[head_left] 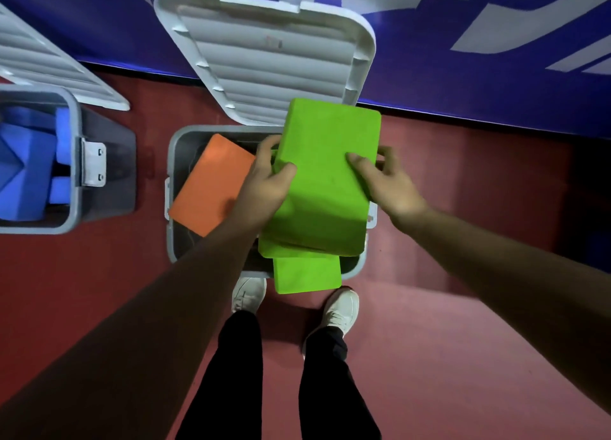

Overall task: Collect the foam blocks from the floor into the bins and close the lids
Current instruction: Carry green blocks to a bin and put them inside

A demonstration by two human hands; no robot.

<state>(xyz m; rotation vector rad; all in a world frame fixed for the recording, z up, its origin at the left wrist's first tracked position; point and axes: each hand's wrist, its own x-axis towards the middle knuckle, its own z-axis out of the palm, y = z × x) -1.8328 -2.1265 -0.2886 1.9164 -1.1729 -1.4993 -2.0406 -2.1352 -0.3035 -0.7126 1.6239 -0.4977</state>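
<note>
Green foam blocks (325,175), stacked, held over middle bin (172,161), orange block (211,185) inside. Left hand (267,181) & right hand (386,185) clamp opposite edges, fingers (360,161) curled round. Prob. light, squashy, grippy; maybe 3 in stack. Squeeze sides evenly.

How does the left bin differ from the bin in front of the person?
The left bin holds blue blocks; the front bin holds an orange block. The left hand and right hand hold green blocks over the front bin; nothing hangs over the left bin. Both are grey and stand open.
</note>
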